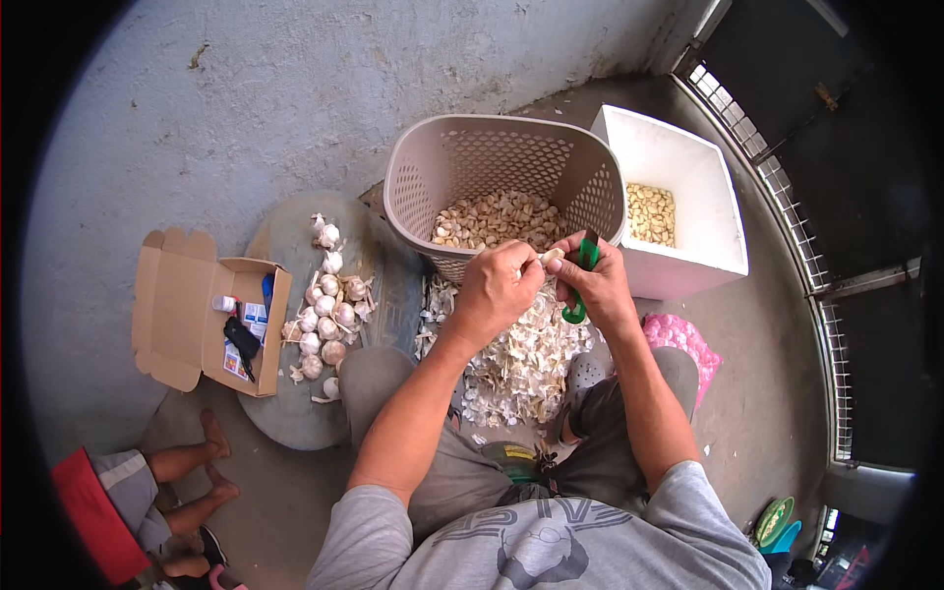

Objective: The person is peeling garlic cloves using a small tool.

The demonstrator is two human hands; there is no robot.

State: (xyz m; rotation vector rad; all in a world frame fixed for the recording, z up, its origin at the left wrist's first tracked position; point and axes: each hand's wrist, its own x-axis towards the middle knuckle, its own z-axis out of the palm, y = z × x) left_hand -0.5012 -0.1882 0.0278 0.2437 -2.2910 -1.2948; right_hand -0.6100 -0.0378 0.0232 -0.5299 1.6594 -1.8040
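In front of me, over the near rim of the basket, both hands meet at a pale garlic clove (553, 257). My left hand (499, 287) is closed, its thumb and forefinger pinching at the clove's left end. My right hand (602, 285) is wrapped round a green-handled peeler (587, 256), with its thumb against the clove; the tool's working edge is hard to make out. Unpeeled cloves (498, 218) fill the bottom of the brown plastic basket (413, 211) beyond my hands. Below them, a heap of papery garlic skins (521, 354) covers the floor between my feet.
Right of the basket stands a white foam box (703, 202) holding peeled cloves (650, 214). Whole garlic bulbs (327, 315) lie on a round grey surface (280, 423) at left, beside an open cardboard box (177, 324). A pink bag (683, 349) sits by my right knee. Another person's legs (187, 482) show lower left.
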